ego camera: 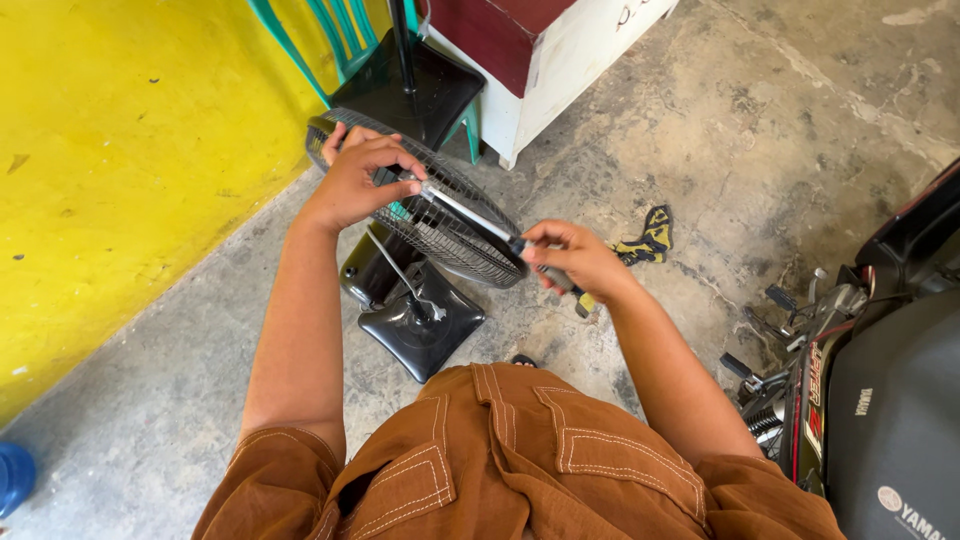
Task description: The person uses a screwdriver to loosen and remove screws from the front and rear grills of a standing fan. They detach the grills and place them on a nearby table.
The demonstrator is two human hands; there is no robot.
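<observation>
Yellow wall (120, 150) on the left, rough concrete floor (700, 120) everywhere else. Motorcycle (890, 400) parked at the right edge, only part in frame. White-and-maroon cabinet (560, 50) at top centre, green plastic chair (350, 40) just beside it against the wall. Standing fan sits between chair and person: black square base (420, 335) on the floor, wire fan guard (450, 225) tilted over it, roughly at hand height. Left hand (360, 180) is clamped over the guard's far rim, fingers curled across the wire, steadying it. Right hand (575, 260) is closed around the black-and-yellow handle of a screwdriver (490, 225); the metal shaft runs up-left across the guard's face, tip right by the left hand's fingers. Can't tell what the tip is seated in. Small black-and-yellow tool (645, 240) lies on the floor just behind the right hand. Blue object (15, 478) cut off at the lower left edge.
</observation>
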